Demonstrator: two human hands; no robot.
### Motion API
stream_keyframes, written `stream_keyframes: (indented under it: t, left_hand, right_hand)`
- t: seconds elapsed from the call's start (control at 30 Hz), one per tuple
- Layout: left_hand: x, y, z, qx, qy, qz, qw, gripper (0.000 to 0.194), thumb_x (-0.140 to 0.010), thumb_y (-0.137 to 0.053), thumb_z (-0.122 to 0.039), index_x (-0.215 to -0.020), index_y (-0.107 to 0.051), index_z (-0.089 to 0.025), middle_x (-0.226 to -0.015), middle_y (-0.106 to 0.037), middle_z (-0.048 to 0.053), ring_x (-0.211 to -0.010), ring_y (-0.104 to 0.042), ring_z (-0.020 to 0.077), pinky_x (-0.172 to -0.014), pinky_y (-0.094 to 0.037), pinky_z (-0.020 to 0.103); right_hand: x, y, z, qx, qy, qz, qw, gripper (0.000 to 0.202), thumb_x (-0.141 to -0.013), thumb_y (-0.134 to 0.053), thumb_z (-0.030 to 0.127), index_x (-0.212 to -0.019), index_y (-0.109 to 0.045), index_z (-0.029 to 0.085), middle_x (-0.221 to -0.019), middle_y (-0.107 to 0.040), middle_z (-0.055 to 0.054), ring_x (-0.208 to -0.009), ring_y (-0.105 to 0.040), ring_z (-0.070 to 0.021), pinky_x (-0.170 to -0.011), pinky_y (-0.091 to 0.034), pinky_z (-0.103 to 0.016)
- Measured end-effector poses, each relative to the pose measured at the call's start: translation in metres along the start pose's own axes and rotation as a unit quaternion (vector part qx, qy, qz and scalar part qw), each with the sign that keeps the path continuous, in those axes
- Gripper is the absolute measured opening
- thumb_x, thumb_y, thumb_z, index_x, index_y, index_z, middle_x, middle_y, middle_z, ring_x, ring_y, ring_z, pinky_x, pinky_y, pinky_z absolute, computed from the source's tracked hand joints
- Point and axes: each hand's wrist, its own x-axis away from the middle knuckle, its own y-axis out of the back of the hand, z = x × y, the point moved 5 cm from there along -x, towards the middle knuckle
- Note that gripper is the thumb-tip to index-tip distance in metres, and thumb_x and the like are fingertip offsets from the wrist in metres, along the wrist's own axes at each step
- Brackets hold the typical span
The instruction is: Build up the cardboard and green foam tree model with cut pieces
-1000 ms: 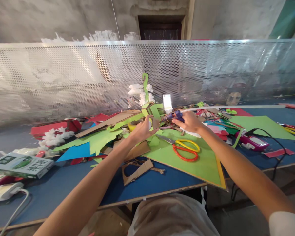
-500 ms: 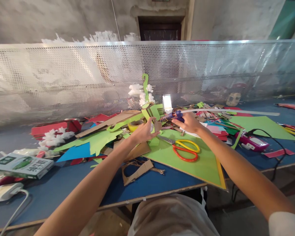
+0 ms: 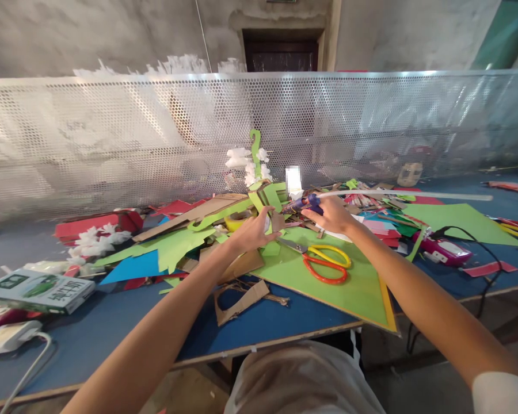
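My right hand (image 3: 334,214) is closed around a blue hot glue gun (image 3: 309,201). A long whitish glue stick (image 3: 397,196) runs out of its back to the right, and its nozzle points left. My left hand (image 3: 255,230) pinches a small piece of brown cardboard (image 3: 277,222) close to the nozzle. Just behind stands a green paper piece with a curled top (image 3: 255,150), with white tufts (image 3: 238,156) on both sides. Scissors (image 3: 327,263) with yellow and orange handles lie on a green sheet (image 3: 349,299) below my hands.
Cardboard and coloured paper scraps cover the middle of the blue table (image 3: 259,330). A white-and-green box (image 3: 38,290) and a white plug with a cable (image 3: 12,338) lie left. At right sits a magenta device (image 3: 445,250) with a black cord. Perforated metal panel (image 3: 155,132) stands behind.
Almost nothing differs. Both hands keep the same place and the same hold, and the glue stick's far end has shifted very slightly.
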Motion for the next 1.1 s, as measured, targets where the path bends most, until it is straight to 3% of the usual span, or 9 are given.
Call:
stream_keyframes:
  t: [0.2, 0.37, 0.53, 0.7, 0.83, 1.0, 1.1]
  left_hand:
    - [-0.001, 0.001, 0.005, -0.024, 0.009, -0.006, 1.000, 0.076, -0.093, -0.064, -0.054, -0.153, -0.038, -0.013, -0.067, -0.060, -0.001, -0.073, -0.070, 0.0308, -0.070, -0.049, 0.036]
    - [-0.002, -0.003, 0.004, -0.024, -0.007, -0.004, 1.000, 0.079, -0.094, -0.062, -0.058, -0.155, -0.037, -0.014, -0.067, -0.062, 0.000, -0.073, -0.070, 0.0304, -0.070, -0.051, 0.036]
    - [-0.002, -0.001, 0.003, -0.023, 0.002, -0.009, 1.000, 0.079, -0.093, -0.062, -0.059, -0.154, -0.038, -0.014, -0.071, -0.064, 0.001, -0.077, -0.072, 0.0315, -0.072, -0.052, 0.036]
    - [-0.001, 0.001, 0.003, -0.031, 0.019, -0.012, 0.999, 0.078, -0.093, -0.062, -0.058, -0.154, -0.037, -0.015, -0.072, -0.065, 0.002, -0.079, -0.072, 0.0333, -0.074, -0.052, 0.038]
    - [-0.002, 0.001, 0.003, -0.040, 0.024, -0.017, 0.999, 0.076, -0.094, -0.062, -0.056, -0.153, -0.038, -0.014, -0.077, -0.067, 0.004, -0.082, -0.073, 0.0344, -0.076, -0.053, 0.040]
    - [-0.002, 0.003, 0.005, -0.042, 0.043, -0.030, 0.998, 0.074, -0.094, -0.063, -0.056, -0.151, -0.038, -0.017, -0.081, -0.069, 0.006, -0.087, -0.074, 0.0349, -0.080, -0.054, 0.041]
    - [-0.002, 0.004, 0.006, -0.041, 0.050, -0.031, 0.997, 0.074, -0.094, -0.062, -0.057, -0.152, -0.038, -0.017, -0.081, -0.069, 0.007, -0.087, -0.074, 0.0350, -0.080, -0.055, 0.043]
  right_hand:
    - [-0.001, 0.000, -0.006, 0.020, 0.010, 0.005, 1.000, 0.035, -0.098, -0.060, 0.049, -0.091, -0.076, 0.019, -0.080, -0.072, -0.009, -0.077, -0.062, -0.0252, -0.069, -0.037, -0.033]
    - [0.000, -0.004, 0.002, 0.017, 0.007, -0.008, 1.000, 0.037, -0.099, -0.058, 0.050, -0.097, -0.077, 0.018, -0.086, -0.074, -0.010, -0.081, -0.064, -0.0265, -0.071, -0.039, -0.033]
    - [0.001, -0.009, 0.011, -0.013, 0.034, 0.038, 0.999, 0.039, -0.100, -0.056, 0.051, -0.099, -0.077, 0.018, -0.091, -0.074, -0.010, -0.084, -0.066, -0.0263, -0.074, -0.042, -0.033]
    - [0.001, -0.005, 0.009, 0.006, 0.019, -0.007, 1.000, 0.038, -0.099, -0.057, 0.050, -0.100, -0.076, 0.018, -0.095, -0.074, -0.011, -0.086, -0.065, -0.0274, -0.075, -0.043, -0.034]
    - [0.002, -0.012, 0.011, -0.018, 0.035, 0.047, 0.998, 0.036, -0.101, -0.055, 0.050, -0.102, -0.075, 0.020, -0.093, -0.073, -0.009, -0.084, -0.065, -0.0258, -0.073, -0.042, -0.033]
    - [0.002, -0.009, 0.001, -0.030, -0.007, 0.010, 0.999, 0.035, -0.098, -0.058, 0.053, -0.097, -0.069, 0.020, -0.092, -0.071, -0.010, -0.084, -0.064, -0.0270, -0.074, -0.042, -0.035]
    - [0.003, -0.010, -0.003, -0.061, -0.024, 0.022, 0.998, 0.036, -0.097, -0.059, 0.055, -0.096, -0.065, 0.020, -0.088, -0.069, -0.008, -0.081, -0.063, -0.0258, -0.073, -0.043, -0.034]
